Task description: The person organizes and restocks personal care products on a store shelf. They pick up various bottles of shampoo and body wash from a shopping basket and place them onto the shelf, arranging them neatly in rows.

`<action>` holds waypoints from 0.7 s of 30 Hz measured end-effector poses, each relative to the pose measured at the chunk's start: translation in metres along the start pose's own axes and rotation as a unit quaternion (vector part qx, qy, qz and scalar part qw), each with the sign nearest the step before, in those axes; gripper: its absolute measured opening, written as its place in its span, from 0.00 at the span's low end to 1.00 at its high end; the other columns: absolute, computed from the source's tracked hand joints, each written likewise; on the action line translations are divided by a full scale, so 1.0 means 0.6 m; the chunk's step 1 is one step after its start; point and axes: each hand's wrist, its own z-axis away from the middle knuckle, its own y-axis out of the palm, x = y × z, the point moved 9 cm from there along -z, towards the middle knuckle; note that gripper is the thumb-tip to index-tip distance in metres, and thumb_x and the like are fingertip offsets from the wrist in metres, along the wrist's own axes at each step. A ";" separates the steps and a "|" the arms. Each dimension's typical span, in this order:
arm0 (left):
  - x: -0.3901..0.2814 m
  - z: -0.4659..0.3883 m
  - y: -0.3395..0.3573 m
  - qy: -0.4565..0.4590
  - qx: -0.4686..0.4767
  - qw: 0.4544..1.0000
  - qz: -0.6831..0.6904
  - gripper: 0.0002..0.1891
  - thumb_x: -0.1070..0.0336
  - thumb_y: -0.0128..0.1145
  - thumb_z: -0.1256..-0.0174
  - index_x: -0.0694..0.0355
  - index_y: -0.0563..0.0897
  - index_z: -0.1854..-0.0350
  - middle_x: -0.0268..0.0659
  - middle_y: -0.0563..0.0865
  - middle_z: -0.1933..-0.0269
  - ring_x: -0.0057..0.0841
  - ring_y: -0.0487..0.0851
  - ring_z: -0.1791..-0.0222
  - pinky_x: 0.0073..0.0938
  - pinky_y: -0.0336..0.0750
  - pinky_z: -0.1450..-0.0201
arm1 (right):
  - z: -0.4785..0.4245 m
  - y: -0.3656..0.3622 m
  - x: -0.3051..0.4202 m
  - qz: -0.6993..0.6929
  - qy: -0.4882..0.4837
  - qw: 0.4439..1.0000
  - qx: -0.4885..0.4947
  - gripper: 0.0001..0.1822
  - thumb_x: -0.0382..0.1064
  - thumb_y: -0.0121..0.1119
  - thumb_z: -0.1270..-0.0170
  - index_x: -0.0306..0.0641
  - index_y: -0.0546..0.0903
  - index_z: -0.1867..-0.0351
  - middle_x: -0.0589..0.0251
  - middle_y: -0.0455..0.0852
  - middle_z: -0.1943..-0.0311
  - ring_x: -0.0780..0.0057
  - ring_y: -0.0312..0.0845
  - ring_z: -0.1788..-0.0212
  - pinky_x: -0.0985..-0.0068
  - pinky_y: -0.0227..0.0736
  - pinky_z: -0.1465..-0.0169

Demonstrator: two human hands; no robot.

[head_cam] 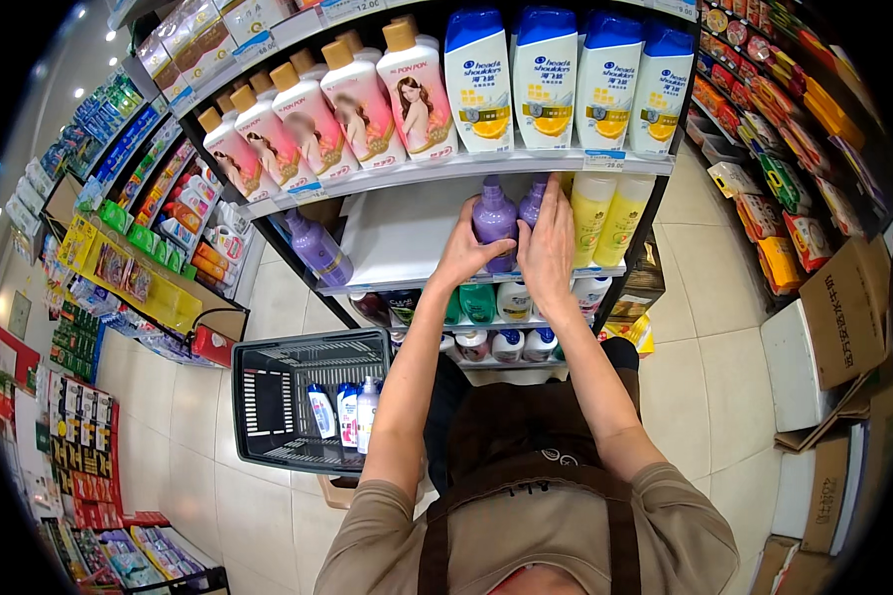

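My left hand [467, 251] wraps around a purple bottle [495, 216] on the middle shelf, its thumb across the front. My right hand [551, 249] is around a second purple bottle [533, 202] just to the right, thumb on one side and extended fingers on the other; the palm hides most of that bottle. Two yellow bottles with pale caps, one a yellow-green bottle [592, 219], stand right beside my right hand. At the shelf's left end another purple pump bottle [320, 249] stands alone. Bare white shelf board [398, 230] lies between it and my left hand.
Above are pink-and-white bottles [420, 97] with gold caps and Head & Shoulders bottles [543, 89]. More bottles fill the lower shelves [478, 303]. A dark shopping basket [268, 446] holding several bottles is at my left. Cardboard boxes [841, 320] stand at right.
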 end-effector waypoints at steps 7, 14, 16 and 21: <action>-0.015 0.027 -0.001 0.039 -0.015 0.996 0.077 0.48 0.69 0.78 0.43 0.67 0.61 0.22 0.48 0.79 0.34 0.34 0.79 0.33 0.35 0.73 0.30 | 0.077 -0.038 0.022 -0.070 -0.062 0.995 -0.027 0.37 0.27 0.61 0.35 0.34 0.65 0.23 0.43 0.72 0.31 0.42 0.68 0.31 0.55 0.65 0.29; 0.053 0.201 -0.111 0.000 -0.292 0.949 0.116 0.29 0.74 0.61 0.26 0.64 0.67 0.25 0.45 0.84 0.39 0.30 0.84 0.39 0.30 0.75 0.34 | 0.227 0.070 0.005 -0.082 -0.068 0.969 0.221 0.40 0.28 0.63 0.34 0.36 0.63 0.20 0.51 0.89 0.62 0.54 0.87 0.64 0.60 0.81 0.59; 0.069 0.261 -0.123 -0.027 -0.323 0.936 0.141 0.25 0.75 0.59 0.25 0.64 0.70 0.28 0.44 0.86 0.43 0.28 0.86 0.44 0.27 0.77 0.39 | 0.236 0.092 0.016 -0.060 -0.094 0.969 0.219 0.41 0.29 0.63 0.34 0.37 0.61 0.19 0.53 0.89 0.67 0.55 0.86 0.70 0.61 0.80 0.66; 0.100 0.365 -0.143 -0.060 -0.355 0.921 0.149 0.23 0.71 0.61 0.25 0.64 0.72 0.31 0.42 0.89 0.49 0.28 0.88 0.52 0.27 0.78 0.46 | 0.250 0.148 0.014 0.000 -0.085 0.966 0.245 0.47 0.29 0.59 0.40 0.31 0.54 0.17 0.51 0.85 0.71 0.55 0.84 0.75 0.60 0.79 0.70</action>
